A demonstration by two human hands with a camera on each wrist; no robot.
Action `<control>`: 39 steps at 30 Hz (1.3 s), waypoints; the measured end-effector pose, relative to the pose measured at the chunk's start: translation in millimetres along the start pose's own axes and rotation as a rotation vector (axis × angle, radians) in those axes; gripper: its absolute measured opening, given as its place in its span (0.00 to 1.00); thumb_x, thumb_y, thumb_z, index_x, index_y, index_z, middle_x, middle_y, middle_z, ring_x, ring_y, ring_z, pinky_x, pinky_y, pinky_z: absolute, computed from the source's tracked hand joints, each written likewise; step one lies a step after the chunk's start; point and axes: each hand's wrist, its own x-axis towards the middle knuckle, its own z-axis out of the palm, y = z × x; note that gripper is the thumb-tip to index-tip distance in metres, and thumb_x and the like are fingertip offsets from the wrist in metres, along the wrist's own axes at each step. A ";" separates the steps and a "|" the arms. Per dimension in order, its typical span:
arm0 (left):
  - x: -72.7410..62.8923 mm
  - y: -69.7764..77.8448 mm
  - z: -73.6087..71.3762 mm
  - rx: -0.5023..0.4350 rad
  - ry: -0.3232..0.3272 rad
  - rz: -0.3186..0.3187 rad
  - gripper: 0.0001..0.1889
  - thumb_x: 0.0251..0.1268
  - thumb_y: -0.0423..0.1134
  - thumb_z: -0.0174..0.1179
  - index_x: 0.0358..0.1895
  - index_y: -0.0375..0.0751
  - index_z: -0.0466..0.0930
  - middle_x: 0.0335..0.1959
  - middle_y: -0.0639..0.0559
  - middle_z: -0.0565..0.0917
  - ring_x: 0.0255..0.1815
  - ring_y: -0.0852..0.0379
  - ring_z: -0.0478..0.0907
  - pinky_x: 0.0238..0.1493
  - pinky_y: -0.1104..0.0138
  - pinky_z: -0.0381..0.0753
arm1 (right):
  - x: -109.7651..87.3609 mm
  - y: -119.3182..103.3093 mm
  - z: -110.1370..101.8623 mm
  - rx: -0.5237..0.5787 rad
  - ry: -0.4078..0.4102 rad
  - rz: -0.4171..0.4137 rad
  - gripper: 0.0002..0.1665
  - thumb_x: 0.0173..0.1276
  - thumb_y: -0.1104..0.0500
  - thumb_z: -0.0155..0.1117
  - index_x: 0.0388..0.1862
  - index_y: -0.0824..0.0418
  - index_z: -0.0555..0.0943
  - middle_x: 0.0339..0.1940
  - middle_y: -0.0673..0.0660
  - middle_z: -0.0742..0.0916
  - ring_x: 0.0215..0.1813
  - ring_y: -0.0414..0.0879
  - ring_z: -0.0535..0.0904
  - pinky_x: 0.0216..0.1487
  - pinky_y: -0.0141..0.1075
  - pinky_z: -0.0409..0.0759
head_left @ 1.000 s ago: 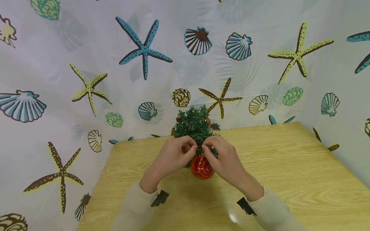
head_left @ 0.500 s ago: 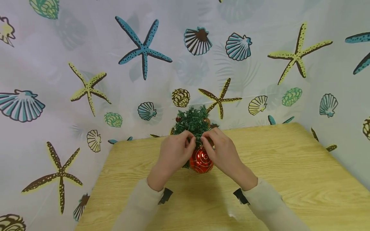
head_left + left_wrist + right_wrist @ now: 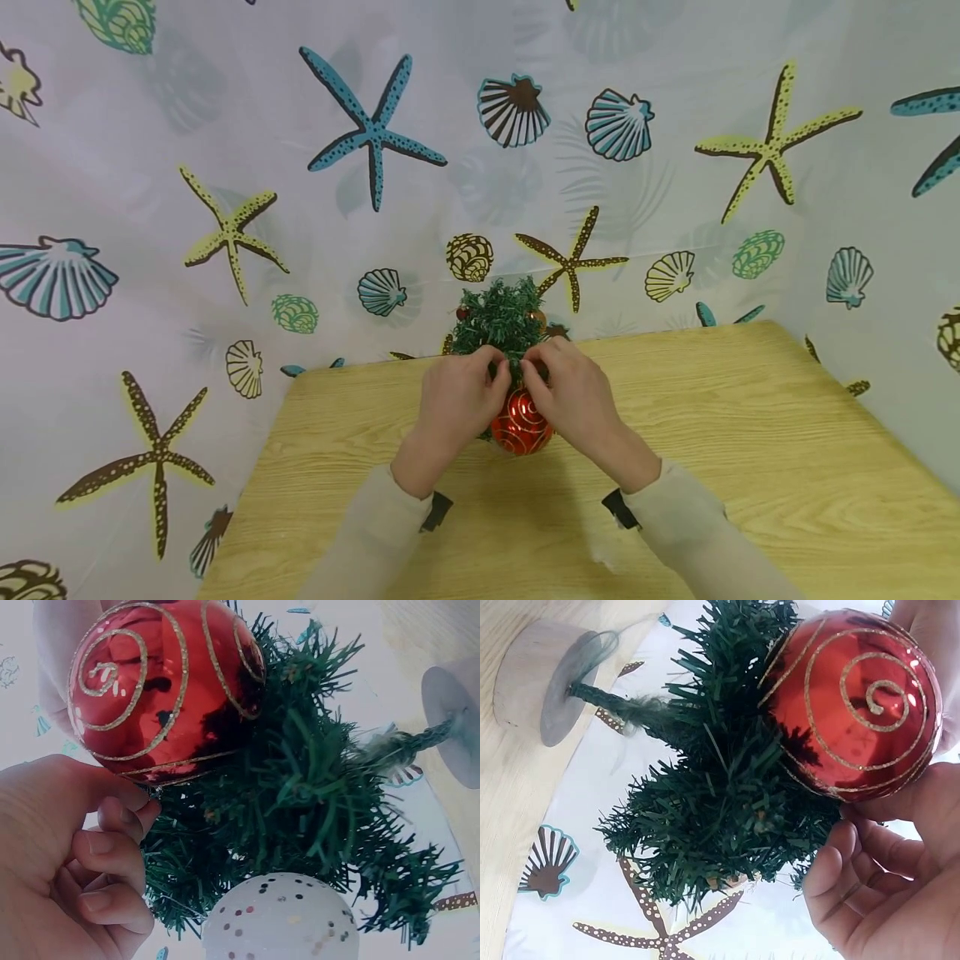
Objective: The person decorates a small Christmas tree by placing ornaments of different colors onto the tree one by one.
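A shiny red Christmas bauble (image 3: pixel 521 423) with gold glitter swirls hangs at the front of a small artificial Christmas tree (image 3: pixel 498 315). My left hand (image 3: pixel 457 396) and right hand (image 3: pixel 576 400) meet just above it from either side, thumb and index finger of each pinched together at the bauble's hanging string. That thin string is mostly hidden by the fingertips. In the left wrist view, the left fingertips are right at the top of the bauble (image 3: pixel 165 682), against the green needles. The right wrist view has the right thumb and index finger at the same spot.
A white speckled bauble (image 3: pixel 281 922) hangs on the tree beside the left hand. Smaller ornaments, one orange (image 3: pixel 537 318), sit higher up. The tree's round wooden base (image 3: pixel 544 682) stands on the wood-grain table (image 3: pixel 712 417). A shell-and-starfish curtain (image 3: pixel 450 183) hangs behind.
Both hands have moved slightly up and inward, towards the tree, and the red bauble has risen a little with them. The string seen between the fingertips earlier is now mostly hidden.
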 end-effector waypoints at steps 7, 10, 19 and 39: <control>-1.9 0.5 0.8 -0.006 -0.006 -0.010 0.06 0.72 0.38 0.67 0.39 0.41 0.91 0.12 0.56 0.77 0.08 0.63 0.63 0.13 0.75 0.55 | -1.5 -1.9 2.1 -0.005 -0.035 0.016 0.04 0.74 0.64 0.68 0.38 0.63 0.88 0.32 0.56 0.84 0.27 0.44 0.77 0.28 0.35 0.76; -3.1 1.0 1.2 -0.018 -0.020 -0.013 0.06 0.71 0.38 0.67 0.39 0.41 0.91 0.12 0.56 0.77 0.09 0.64 0.63 0.13 0.76 0.55 | -2.2 -2.6 2.6 -0.001 -0.054 0.028 0.04 0.73 0.63 0.69 0.38 0.63 0.88 0.32 0.56 0.85 0.28 0.43 0.77 0.28 0.35 0.76; -7.9 3.1 4.1 -0.043 -0.055 -0.002 0.06 0.71 0.38 0.68 0.38 0.41 0.91 0.12 0.56 0.76 0.10 0.64 0.64 0.14 0.76 0.57 | -5.6 -1.3 2.7 0.026 -0.070 0.042 0.05 0.73 0.63 0.69 0.39 0.62 0.90 0.32 0.55 0.86 0.28 0.40 0.75 0.30 0.34 0.75; -15.7 -5.6 -2.9 -0.172 -0.076 0.003 0.04 0.73 0.35 0.66 0.41 0.41 0.90 0.15 0.57 0.76 0.14 0.68 0.62 0.18 0.74 0.61 | -9.3 6.4 -10.5 0.055 0.013 -0.022 0.04 0.73 0.62 0.70 0.40 0.61 0.90 0.34 0.55 0.89 0.27 0.40 0.76 0.29 0.34 0.75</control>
